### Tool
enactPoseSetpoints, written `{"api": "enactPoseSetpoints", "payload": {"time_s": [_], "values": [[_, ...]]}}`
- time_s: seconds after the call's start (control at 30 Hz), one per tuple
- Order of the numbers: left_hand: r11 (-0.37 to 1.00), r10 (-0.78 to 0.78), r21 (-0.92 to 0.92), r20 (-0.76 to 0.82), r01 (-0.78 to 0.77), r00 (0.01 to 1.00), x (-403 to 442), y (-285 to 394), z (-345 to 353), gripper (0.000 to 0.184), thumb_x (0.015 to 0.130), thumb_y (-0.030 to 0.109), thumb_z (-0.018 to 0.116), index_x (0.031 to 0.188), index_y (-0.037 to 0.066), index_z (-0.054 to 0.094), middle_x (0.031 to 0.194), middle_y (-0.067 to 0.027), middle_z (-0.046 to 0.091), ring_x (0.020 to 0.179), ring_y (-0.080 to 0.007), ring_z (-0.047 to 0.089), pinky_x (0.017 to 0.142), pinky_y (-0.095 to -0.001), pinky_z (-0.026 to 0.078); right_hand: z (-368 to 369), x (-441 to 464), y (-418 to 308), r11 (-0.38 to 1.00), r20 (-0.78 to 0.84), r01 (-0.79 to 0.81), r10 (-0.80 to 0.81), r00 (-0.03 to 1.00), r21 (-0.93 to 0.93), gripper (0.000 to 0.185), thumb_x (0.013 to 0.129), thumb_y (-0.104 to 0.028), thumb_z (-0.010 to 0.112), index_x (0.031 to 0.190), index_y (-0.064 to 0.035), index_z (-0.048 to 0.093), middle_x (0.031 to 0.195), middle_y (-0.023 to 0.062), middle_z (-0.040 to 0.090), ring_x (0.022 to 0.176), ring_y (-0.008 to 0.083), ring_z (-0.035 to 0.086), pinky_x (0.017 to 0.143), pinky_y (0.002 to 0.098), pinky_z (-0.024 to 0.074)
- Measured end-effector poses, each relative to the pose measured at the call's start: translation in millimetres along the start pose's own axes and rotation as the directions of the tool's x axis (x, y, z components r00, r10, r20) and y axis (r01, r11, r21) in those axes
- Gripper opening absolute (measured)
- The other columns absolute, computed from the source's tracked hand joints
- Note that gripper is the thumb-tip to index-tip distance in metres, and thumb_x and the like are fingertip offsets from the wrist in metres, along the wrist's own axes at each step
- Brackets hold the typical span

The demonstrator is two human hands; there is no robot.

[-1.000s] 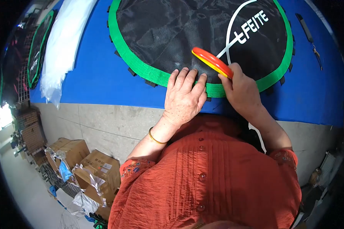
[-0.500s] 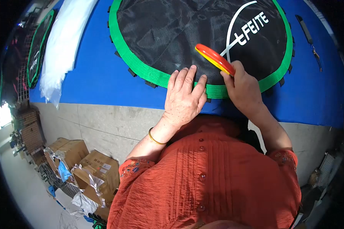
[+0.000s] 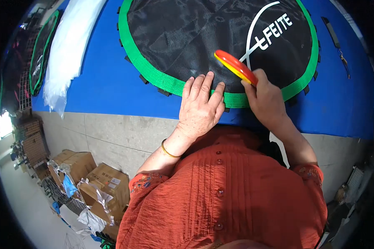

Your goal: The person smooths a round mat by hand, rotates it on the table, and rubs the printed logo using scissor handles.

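Observation:
A round black mesh mat [image 3: 174,45] with a green woven border and white lettering lies flat in front of me. It looks like a trampoline mat, with short black tabs around its rim. My left hand [image 3: 200,101] rests palm down across the near border, fingers stretched onto the mesh. My right hand [image 3: 266,94] grips one end of a red-and-yellow disc [image 3: 235,65] between thumb and fingers. The disc is tilted and seen nearly edge-on above the mat; I cannot tell its exact kind.
Blue covering [image 3: 108,83] spreads under the mat. Clear plastic sheeting [image 3: 72,45] lies at the left, beyond it another green-edged mat [image 3: 41,54]. A dark strap-like tool [image 3: 331,33] lies at the right. Cardboard boxes [image 3: 112,182] stand on the floor at lower left.
My right hand and the disc have shifted slightly right and toward me. My left hand stays where it was on the mat.

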State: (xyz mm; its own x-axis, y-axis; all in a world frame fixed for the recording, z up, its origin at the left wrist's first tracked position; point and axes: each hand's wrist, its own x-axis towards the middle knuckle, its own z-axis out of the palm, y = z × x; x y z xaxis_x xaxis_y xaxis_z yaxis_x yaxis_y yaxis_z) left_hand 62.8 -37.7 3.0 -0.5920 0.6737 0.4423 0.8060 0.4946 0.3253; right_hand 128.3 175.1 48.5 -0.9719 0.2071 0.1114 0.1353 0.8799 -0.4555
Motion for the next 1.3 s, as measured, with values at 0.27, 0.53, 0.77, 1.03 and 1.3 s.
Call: {"api": "enactPoseSetpoints", "payload": {"time_s": [0.27, 0.53, 0.77, 1.03, 1.3], "values": [[1.0, 0.005, 0.018, 0.021, -0.006, 1.0, 1, 1, -1, 0.042, 0.089, 0.017, 0.074, 0.13, 0.009, 0.074, 0.144, -0.0221, 0.063, 0.13, -0.0408, 0.059, 0.114, -0.0575, 0.045, 21, 22, 6, 1.0, -0.103, 0.01, -0.007, 0.995, 0.026, 0.023, 0.108, -0.027, 0.066, 0.114, -0.0069, 0.056, 0.085, 0.0193, 0.074, 0.078, 0.0412, 0.076, 0.065, 0.0518, 0.0593], [1.0, -0.001, 0.007, 0.004, 0.001, 1.0, 0, 0, -1, 0.043, 0.089, 0.017, 0.074, 0.13, 0.009, 0.074, 0.144, -0.0222, 0.063, 0.13, -0.0408, 0.059, 0.114, -0.0579, 0.045, 2, -5, -4, 1.0, 0.003, 0.021, -0.021, 1.0, 0.022, 0.022, 0.107, -0.026, 0.066, 0.113, -0.0072, 0.057, 0.085, 0.0182, 0.074, 0.077, 0.0412, 0.075, 0.065, 0.0507, 0.0596], [1.0, 0.002, 0.014, 0.012, -0.002, 1.0, 2, 2, -2, 0.042, 0.088, 0.017, 0.075, 0.129, 0.009, 0.075, 0.144, -0.0222, 0.063, 0.129, -0.0404, 0.06, 0.114, -0.0575, 0.045, 27, 24, 7, 0.999, -0.116, 0.039, -0.043, 0.992, -0.031, 0.023, 0.107, -0.027, 0.067, 0.111, -0.0066, 0.058, 0.086, 0.0171, 0.074, 0.076, 0.0392, 0.076, 0.064, 0.0483, 0.0602], [1.0, -0.001, 0.01, -0.008, 0.001, 1.0, 1, 1, 0, 0.04, 0.089, 0.016, 0.074, 0.129, 0.009, 0.075, 0.144, -0.022, 0.063, 0.129, -0.0402, 0.06, 0.114, -0.0574, 0.046, 8, 2, 0, 0.996, -0.053, 0.053, -0.057, 0.997, -0.077, 0.023, 0.106, -0.026, 0.068, 0.114, -0.0072, 0.056, 0.084, 0.0152, 0.073, 0.077, 0.0373, 0.076, 0.064, 0.0477, 0.0607], [1.0, 0.011, 0.011, 0.004, -0.011, 1.0, 2, 1, -2, 0.042, 0.089, 0.016, 0.074, 0.13, 0.008, 0.075, 0.143, -0.0223, 0.063, 0.129, -0.0405, 0.06, 0.114, -0.0575, 0.045, 25, 57, 25, 0.992, -0.195, 0.036, -0.058, 0.979, -0.117, 0.021, 0.108, -0.025, 0.065, 0.111, -0.0061, 0.056, 0.081, 0.0162, 0.073, 0.073, 0.0383, 0.076, 0.062, 0.0481, 0.0605]]}}
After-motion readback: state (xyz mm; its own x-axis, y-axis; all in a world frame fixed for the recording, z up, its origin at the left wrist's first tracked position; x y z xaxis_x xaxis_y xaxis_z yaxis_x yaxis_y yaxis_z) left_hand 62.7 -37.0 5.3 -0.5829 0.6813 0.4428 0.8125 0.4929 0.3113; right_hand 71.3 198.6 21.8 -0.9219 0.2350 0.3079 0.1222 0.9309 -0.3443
